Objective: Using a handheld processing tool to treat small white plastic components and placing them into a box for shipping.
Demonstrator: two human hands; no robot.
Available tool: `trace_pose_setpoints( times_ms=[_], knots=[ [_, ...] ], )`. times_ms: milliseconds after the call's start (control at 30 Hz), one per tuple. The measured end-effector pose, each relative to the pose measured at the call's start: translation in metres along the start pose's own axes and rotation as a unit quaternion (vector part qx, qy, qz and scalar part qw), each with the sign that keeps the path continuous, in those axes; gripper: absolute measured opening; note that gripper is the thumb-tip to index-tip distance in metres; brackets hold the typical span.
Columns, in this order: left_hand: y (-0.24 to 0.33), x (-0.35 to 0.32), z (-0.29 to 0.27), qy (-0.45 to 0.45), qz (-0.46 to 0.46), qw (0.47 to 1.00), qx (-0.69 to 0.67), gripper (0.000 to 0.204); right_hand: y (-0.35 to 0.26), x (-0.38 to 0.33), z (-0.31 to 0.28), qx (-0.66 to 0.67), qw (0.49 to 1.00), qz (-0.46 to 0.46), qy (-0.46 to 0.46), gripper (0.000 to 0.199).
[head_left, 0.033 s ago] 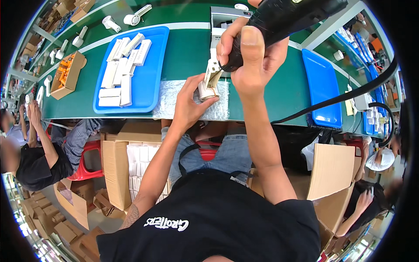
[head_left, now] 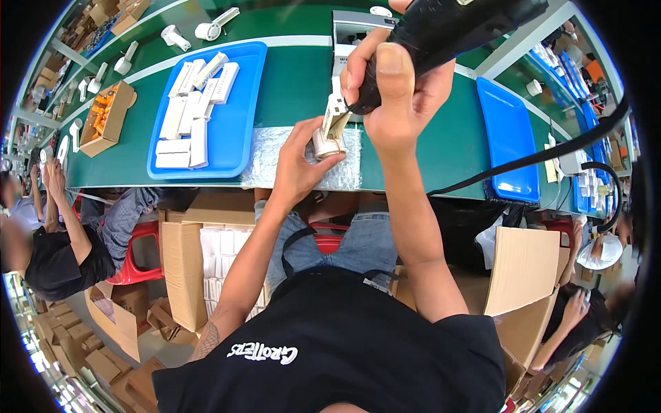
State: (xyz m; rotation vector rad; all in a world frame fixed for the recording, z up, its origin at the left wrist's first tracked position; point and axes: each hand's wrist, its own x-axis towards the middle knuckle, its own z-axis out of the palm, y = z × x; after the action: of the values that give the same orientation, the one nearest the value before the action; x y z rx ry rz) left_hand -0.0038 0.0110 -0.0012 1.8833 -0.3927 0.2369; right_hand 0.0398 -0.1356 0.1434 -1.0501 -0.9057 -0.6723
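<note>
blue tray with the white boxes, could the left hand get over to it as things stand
Probably yes, but not freely. The blue tray lies just left of the left hand, with bare green table between. But that hand is gripping a small white part under the black tool, so it would have to let go first.

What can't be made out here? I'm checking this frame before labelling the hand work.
Head view only:
- Tip of the black power tool: hidden behind the right hand.
- Tool's upper end: cut off by the top edge.
- Small white part: its near side is covered by the left hand; details too small.
- White pieces on the blue tray: too small to identify.
</note>
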Motion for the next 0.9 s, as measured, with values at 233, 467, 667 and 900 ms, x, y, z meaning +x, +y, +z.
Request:
trace_pose_setpoints(
  times_ms=[233, 467, 667, 900],
  knots=[
    [0.003, 0.003, -0.002, 0.008, 0.021, 1.000, 0.010, 0.072, -0.001, 0.000, 0.009, -0.025, 0.991, 0.087, 0.103, 0.040],
    [0.000, 0.006, -0.001, 0.000, 0.024, 0.999, 0.023, 0.071, 0.006, -0.004, 0.005, -0.039, 0.994, 0.057, 0.089, 0.044],
    [0.004, -0.001, 0.001, 0.020, 0.045, 0.997, 0.060, 0.072, -0.053, -0.011, -0.033, -0.059, 0.984, -0.041, 0.164, 0.072],
    [0.014, 0.041, -0.057, 0.037, -0.014, 0.988, -0.150, 0.073, -0.052, -0.106, -0.117, -0.310, 0.887, 0.263, 0.219, 0.018]
  ],
)
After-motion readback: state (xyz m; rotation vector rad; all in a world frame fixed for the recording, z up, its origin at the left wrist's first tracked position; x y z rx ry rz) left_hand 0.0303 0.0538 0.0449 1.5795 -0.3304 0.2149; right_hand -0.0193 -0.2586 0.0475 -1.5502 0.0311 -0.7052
